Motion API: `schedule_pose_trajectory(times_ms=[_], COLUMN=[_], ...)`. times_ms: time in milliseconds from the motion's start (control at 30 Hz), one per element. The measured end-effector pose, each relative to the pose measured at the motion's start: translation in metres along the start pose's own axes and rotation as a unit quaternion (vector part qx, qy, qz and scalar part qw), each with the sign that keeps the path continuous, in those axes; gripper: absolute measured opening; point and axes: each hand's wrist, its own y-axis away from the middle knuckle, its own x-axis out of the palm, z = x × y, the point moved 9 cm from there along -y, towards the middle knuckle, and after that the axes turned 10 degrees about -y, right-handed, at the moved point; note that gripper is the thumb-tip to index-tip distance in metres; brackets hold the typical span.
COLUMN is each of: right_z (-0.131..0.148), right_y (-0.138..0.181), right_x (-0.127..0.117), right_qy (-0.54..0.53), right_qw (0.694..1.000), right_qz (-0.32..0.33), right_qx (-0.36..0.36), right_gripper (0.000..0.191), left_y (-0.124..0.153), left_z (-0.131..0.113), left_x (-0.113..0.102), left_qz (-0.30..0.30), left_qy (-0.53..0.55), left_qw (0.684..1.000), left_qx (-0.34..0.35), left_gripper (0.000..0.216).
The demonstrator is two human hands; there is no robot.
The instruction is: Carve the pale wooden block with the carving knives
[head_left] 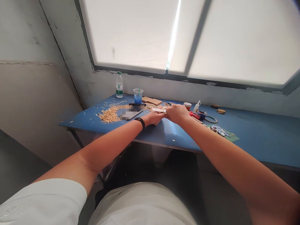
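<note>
Over the blue table, my right hand is closed around the handle of a knife. The knife's pale, flat blade points left, above my left hand. My left hand, with a black watch on its wrist, is closed on a small pale piece that looks like wood; only its lower end shows. The two hands are close together and seem to touch near the base of the blade. My fingers largely hide where the blade meets the piece.
On the blue table lies a pile of wood shavings, left of a tablet-like device. Behind stand a water bottle and a plastic cup. To the right are a glue bottle, a tape roll and a green mat.
</note>
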Motion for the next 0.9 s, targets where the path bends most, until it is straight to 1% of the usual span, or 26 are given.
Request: schedule_pose_trajectory(times_ms=[67, 233, 367, 467, 600, 667, 733, 800, 900], right_z=[-0.001, -0.002, -0.003, -0.004, -0.001, -0.001, 0.0, 0.0, -0.003], right_y=[0.003, 0.008, 0.011, 0.01, 0.004, 0.003, 0.002, 0.003, 0.006], right_x=[0.0, -0.002, 0.0, 0.001, 0.0, -0.001, -0.001, 0.0, 0.001], right_qy=[-0.01, -0.017, -0.023, -0.013, 0.013, 0.02, 0.021, 0.01, -0.016], right_qw=[1.0, 0.999, 0.998, 0.999, 1.0, 0.999, 0.999, 0.999, 1.0], right_qz=[-0.006, -0.011, -0.021, -0.02, -0.001, 0.004, 0.005, 0.002, -0.012], right_qx=[0.013, 0.046, 0.06, 0.042, -0.02, -0.035, -0.038, -0.031, 0.003], right_gripper=[0.041, 0.039, 0.041, 0.038, 0.036, 0.036, 0.036, 0.038, 0.037], left_y=[0.001, 0.002, -0.002, -0.001, 0.004, 0.005, 0.006, 0.005, 0.003], left_z=[-0.002, 0.001, 0.001, -0.001, -0.011, -0.01, -0.006, -0.004, -0.008], left_x=[0.002, 0.001, 0.001, 0.001, 0.003, 0.004, 0.005, 0.005, 0.005], left_qz=[0.007, -0.005, 0.001, 0.01, 0.024, 0.03, 0.039, 0.038, 0.026], left_qy=[-0.016, -0.056, -0.081, -0.094, -0.124, -0.129, -0.114, -0.087, -0.061], left_qw=[1.0, 0.998, 0.996, 0.995, 0.991, 0.99, 0.993, 0.995, 0.997], left_qx=[0.012, 0.006, 0.027, 0.033, 0.054, 0.042, 0.02, 0.016, 0.046], left_gripper=[0.033, 0.032, 0.03, 0.033, 0.035, 0.036, 0.038, 0.038, 0.034])
